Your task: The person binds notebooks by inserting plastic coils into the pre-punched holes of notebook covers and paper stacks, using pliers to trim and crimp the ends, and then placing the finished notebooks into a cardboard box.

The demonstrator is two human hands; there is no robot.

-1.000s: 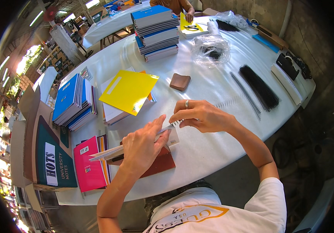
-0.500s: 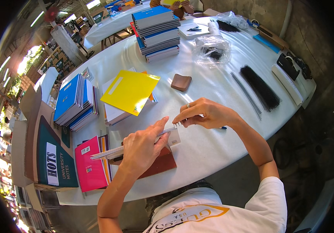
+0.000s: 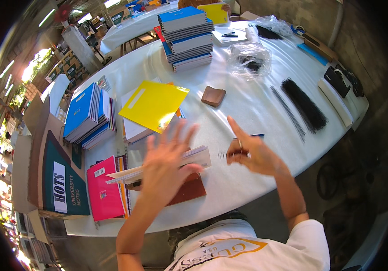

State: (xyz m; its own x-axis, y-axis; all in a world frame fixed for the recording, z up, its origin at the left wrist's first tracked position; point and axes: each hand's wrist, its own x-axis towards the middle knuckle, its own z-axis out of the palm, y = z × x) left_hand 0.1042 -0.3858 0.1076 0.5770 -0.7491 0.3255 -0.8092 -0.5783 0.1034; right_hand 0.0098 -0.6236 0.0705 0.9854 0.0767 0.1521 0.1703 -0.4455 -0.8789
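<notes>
My left hand (image 3: 163, 165) is open, its blurred fingers spread above a thin stack of notebook sheets (image 3: 200, 156). That stack is held up on edge at a reddish-brown wooden block (image 3: 190, 189); my palm hides its middle. To its right is my right hand (image 3: 253, 154), index finger stretched out and the other fingers curled. A short piece of binding wire (image 3: 222, 154) sticks out from those curled fingers, apart from the stack. Just behind the right hand a blue pen (image 3: 258, 135) lies on the table.
A yellow cover (image 3: 153, 104) tops a paper pile. Blue notebooks (image 3: 82, 110) and a pink notebook (image 3: 106, 189) lie left, beside a carton (image 3: 65, 180). A taller notebook stack (image 3: 185, 40) stands behind. Brown block (image 3: 213, 96), black binding wires (image 3: 304, 106) and plastic bag (image 3: 250, 61) are farther right.
My left hand has lifted off the sheets and spread its fingers. My right hand has drawn back from the sheets' right end, toward me and rightward, its index finger now extended.
</notes>
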